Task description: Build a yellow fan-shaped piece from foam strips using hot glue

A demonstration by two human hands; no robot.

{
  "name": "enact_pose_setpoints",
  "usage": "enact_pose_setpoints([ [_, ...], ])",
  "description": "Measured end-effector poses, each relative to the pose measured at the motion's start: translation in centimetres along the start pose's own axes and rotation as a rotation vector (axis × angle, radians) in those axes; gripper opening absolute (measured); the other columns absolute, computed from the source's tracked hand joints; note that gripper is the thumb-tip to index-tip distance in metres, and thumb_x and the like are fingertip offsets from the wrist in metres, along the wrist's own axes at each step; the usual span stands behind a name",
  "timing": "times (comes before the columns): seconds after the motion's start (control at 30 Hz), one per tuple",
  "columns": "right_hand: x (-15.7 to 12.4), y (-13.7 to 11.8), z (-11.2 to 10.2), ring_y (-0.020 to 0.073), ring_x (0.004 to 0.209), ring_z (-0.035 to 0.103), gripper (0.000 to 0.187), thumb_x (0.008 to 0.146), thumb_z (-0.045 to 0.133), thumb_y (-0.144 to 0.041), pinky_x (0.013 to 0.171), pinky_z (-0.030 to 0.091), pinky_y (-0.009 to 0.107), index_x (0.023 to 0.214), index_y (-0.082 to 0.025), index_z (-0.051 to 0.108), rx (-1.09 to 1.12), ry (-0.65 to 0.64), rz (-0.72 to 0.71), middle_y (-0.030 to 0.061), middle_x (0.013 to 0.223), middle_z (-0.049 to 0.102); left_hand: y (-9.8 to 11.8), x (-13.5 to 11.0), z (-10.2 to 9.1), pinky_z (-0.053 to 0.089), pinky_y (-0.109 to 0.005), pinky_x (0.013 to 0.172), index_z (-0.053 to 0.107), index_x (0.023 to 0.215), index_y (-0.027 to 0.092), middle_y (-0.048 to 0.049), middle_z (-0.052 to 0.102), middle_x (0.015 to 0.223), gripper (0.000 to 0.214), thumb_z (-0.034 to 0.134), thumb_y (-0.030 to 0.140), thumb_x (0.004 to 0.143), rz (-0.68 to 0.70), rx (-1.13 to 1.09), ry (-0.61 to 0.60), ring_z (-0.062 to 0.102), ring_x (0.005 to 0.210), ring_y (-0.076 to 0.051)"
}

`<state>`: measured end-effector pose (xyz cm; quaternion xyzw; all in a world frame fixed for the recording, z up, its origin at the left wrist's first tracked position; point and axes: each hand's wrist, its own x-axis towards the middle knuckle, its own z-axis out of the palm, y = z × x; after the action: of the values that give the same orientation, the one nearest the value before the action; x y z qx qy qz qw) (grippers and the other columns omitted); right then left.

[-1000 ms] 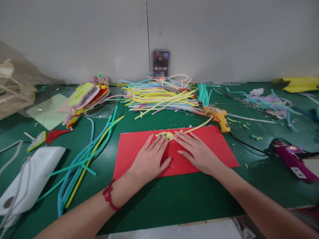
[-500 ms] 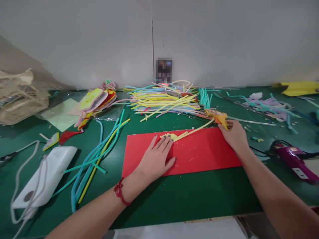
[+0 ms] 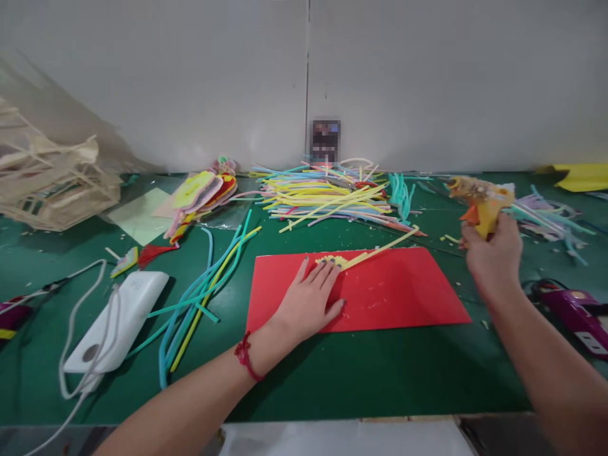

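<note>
My left hand [image 3: 308, 294] lies with its fingers stretched out on a red board [image 3: 399, 297], the fingertips over a small patch of yellow pieces [image 3: 327, 258]. From this patch a thin yellow strip [image 3: 384, 246] runs to the upper right, past the board's far edge. What lies under the fingers is hidden. At the right, beyond the board, my right hand [image 3: 496, 256] is wrapped round the handle of a yellow hot glue gun [image 3: 489, 206]. The gun is held up above the table, its nozzle pointing left.
Coloured strips [image 3: 327, 196] are heaped behind the board, with more loose strips [image 3: 204, 291] at the left. A white power bank [image 3: 126, 323] with a cable, felt pieces [image 3: 199, 196] and a wooden stick frame [image 3: 52, 171] stand left. A purple tool [image 3: 574, 310] lies far right.
My right hand has lifted the glue gun from near the board's far right edge, up and to the right, away from the yellow strip. My left hand stays on the board.
</note>
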<state>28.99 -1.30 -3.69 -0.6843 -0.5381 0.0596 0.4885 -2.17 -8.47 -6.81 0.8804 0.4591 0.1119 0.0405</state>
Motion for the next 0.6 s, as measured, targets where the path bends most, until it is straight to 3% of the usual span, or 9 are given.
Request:
enact_pose_setpoints([
  [0.07,-0.8,-2.6,0.1,0.0164,0.05,0.045,0.018,0.075,0.053,-0.037,0.05,0.037,0.034,0.085,-0.024,0.046,0.046,-0.035,0.085,0.0009,0.067,0.048,0.1,-0.1,-0.1,0.021,-0.049,0.114,0.034,0.14,0.011,-0.013,0.041,0.144,0.059,0.035,0.046,0.093,-0.006,-0.011,-0.008,0.036,0.134,-0.024],
  [0.23,-3.7,-7.2,1.6,0.0153,0.056,0.046,0.035,0.07,0.061,-0.045,0.053,0.037,0.032,0.093,-0.021,0.053,0.077,-0.256,0.02,0.0001,0.069,0.052,-0.2,0.0,-1.1,0.029,-0.047,0.11,0.037,0.137,0.012,-0.0142,0.043,0.143,0.051,0.037,0.039,0.094,-0.074,-0.02,0.054,0.039,0.132,-0.024],
  [0.37,-5.3,-7.3,3.6,0.0149,0.057,0.047,0.045,0.067,0.064,-0.056,0.055,0.039,0.031,0.09,-0.02,0.055,0.039,-0.255,0.044,-0.0008,0.067,0.053,-1.9,1.7,-2.6,0.045,-0.036,0.094,0.059,0.111,0.011,-0.0119,0.063,0.115,0.031,0.038,0.026,0.094,-0.19,-0.1,0.102,0.058,0.107,-0.021],
  [0.43,-5.7,-6.8,4.3,0.0156,0.058,0.049,0.049,0.066,0.064,-0.06,0.056,0.039,0.031,0.092,-0.019,0.055,0.029,-0.268,0.095,-0.0002,0.068,0.055,-3.0,3.2,-3.4,0.048,-0.034,0.086,0.064,0.097,0.014,-0.0089,0.066,0.101,0.028,0.039,0.024,0.093,-0.184,-0.156,0.041,0.061,0.095,-0.02],
  [0.6,-6.2,-5.5,5.4,0.0185,0.063,0.054,0.059,0.063,0.062,-0.067,0.058,0.041,0.031,0.095,-0.018,0.055,0.017,-0.335,0.172,0.0025,0.072,0.059,-4.2,7.0,-5.2,0.047,-0.029,0.073,0.068,0.088,0.015,-0.0074,0.068,0.093,0.02,0.05,0.023,0.084,-0.199,-0.333,-0.164,0.063,0.083,-0.019],
])
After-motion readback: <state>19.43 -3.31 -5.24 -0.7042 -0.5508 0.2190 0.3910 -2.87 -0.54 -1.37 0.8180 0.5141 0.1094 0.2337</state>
